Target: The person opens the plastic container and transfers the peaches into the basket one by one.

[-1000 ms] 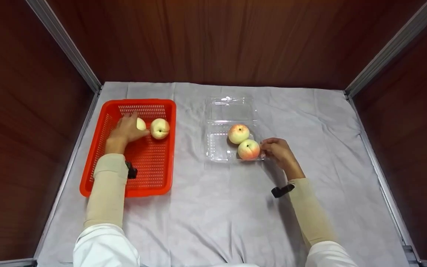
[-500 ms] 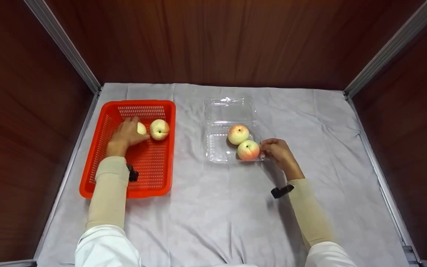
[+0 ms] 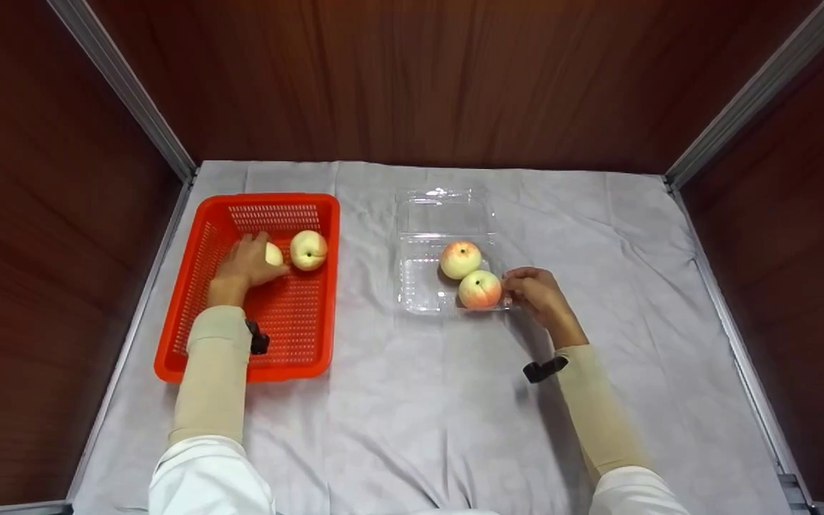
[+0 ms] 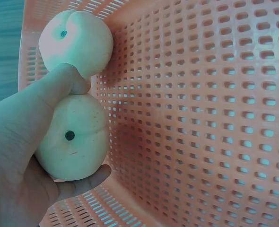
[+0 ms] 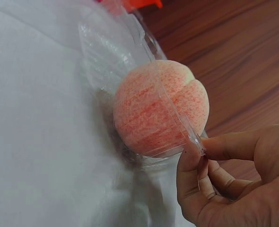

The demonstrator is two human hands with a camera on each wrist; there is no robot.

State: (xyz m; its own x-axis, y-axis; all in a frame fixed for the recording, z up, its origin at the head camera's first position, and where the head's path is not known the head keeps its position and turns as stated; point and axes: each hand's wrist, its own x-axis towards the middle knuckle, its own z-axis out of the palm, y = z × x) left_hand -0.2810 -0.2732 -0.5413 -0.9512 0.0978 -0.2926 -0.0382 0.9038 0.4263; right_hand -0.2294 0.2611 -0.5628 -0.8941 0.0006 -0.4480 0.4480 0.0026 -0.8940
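Inside the red plastic basket (image 3: 287,371), my left hand (image 3: 244,268) grips a pale peach (image 4: 75,142), thumb on one side and fingers curled round the other. Another peach (image 3: 308,250) lies right beside it, close to the thumb. My right hand (image 3: 539,292) pinches the rim of a clear plastic clamshell box (image 3: 423,290) at its near right corner, between thumb and fingers. Two peaches sit in that box: a front one (image 3: 480,290) by my right fingers, with a red blush in the right wrist view, and one behind it (image 3: 460,259).
The box's clear lid (image 3: 444,213) lies folded open toward the back. A grey cloth (image 3: 398,400) covers the table, wrinkled in places. Dark wood panels (image 3: 419,79) with metal posts enclose the back and both sides.
My left hand has shifted slightly toward me within the basket, staying at the same peach. The right hand and the box have kept their places.
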